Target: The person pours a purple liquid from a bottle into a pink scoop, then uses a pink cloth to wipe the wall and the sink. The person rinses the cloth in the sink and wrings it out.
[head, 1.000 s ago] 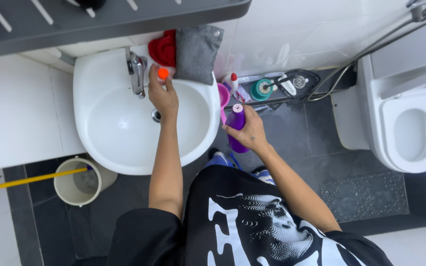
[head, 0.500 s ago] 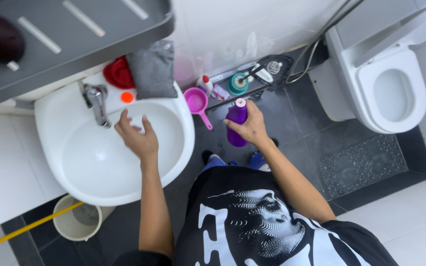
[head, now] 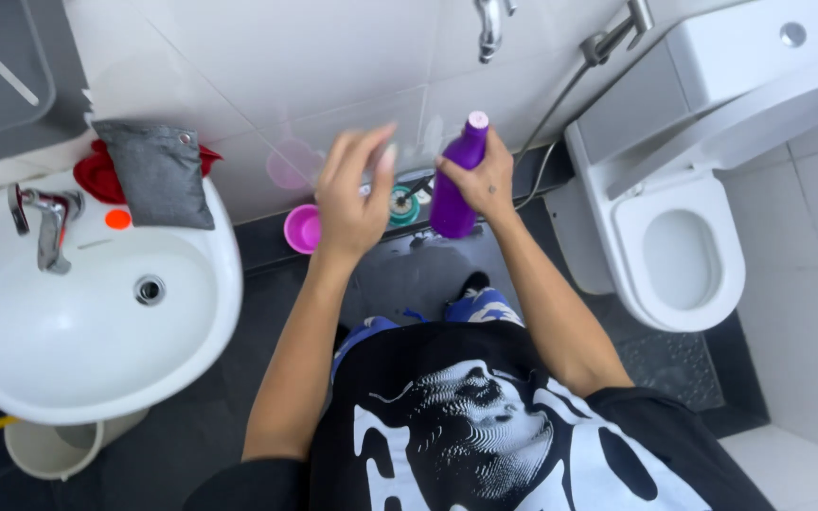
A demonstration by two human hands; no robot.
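Note:
My right hand (head: pixel 485 180) grips a purple bottle (head: pixel 453 189) with a purple cap, held upright in front of the white tiled wall. My left hand (head: pixel 352 194) is raised beside it, a little to the left, fingers spread and blurred, holding nothing and not touching the bottle. A pink cup (head: pixel 303 228) and a teal round object (head: pixel 403 206) sit on the dark floor by the wall, behind and below the hands.
A white sink (head: pixel 97 312) with a chrome tap (head: pixel 46 222) is at left, with a grey cloth (head: pixel 155 175), a red item (head: pixel 97 175) and an orange cap (head: pixel 117 220) on its rim. A white toilet (head: pixel 679 255) stands at right, a bucket (head: pixel 54 449) under the sink.
My left hand left the sink and rose beside the bottle. My right hand lifted the purple bottle higher. The view swung right, toward the toilet.

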